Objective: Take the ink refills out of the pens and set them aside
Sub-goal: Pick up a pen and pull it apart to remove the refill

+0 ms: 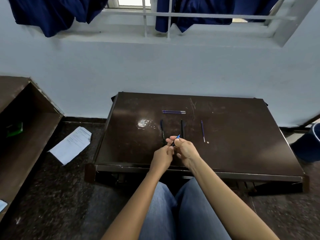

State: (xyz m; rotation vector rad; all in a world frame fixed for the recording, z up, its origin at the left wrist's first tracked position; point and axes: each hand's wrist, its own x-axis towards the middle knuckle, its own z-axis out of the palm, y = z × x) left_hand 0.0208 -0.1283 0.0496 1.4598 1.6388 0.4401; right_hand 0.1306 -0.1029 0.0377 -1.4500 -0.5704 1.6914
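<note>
Pen (175, 140) under work is held just above the near middle of the surface (242, 135), between both hands, its blue tip pointing up and away from the person. Left hand (162, 156) grips the lower end, fingers curled round it. Right hand (186, 151) pinches the upper part just behind the blue tip, thumb and fingertips closed on it. Whether a refill sits inside this pen cannot be told.

Left black pen (162, 131) and right black pen (182, 129) lie lengthwise on the surface just beyond the hands, parallel and apart. Their near ends are hidden behind the fingers.

Pair of ink refills (173, 112) lies crosswise farther back, side by side and close together. Single refill (203, 130) lies lengthwise to the right of the black pens, well apart from the pair. White speck (207, 142) lies just beside its near end, too small to identify.

Printed paper (71, 144) lies on the floor left of the surface. Brown wooden shelf unit (26, 118) stands farther left, with a green packet (14, 129) in it. Dark blue bucket (310, 144) stands at the right edge. Dark blue cloth (52, 14) hangs at the window grille (168, 14) above.
</note>
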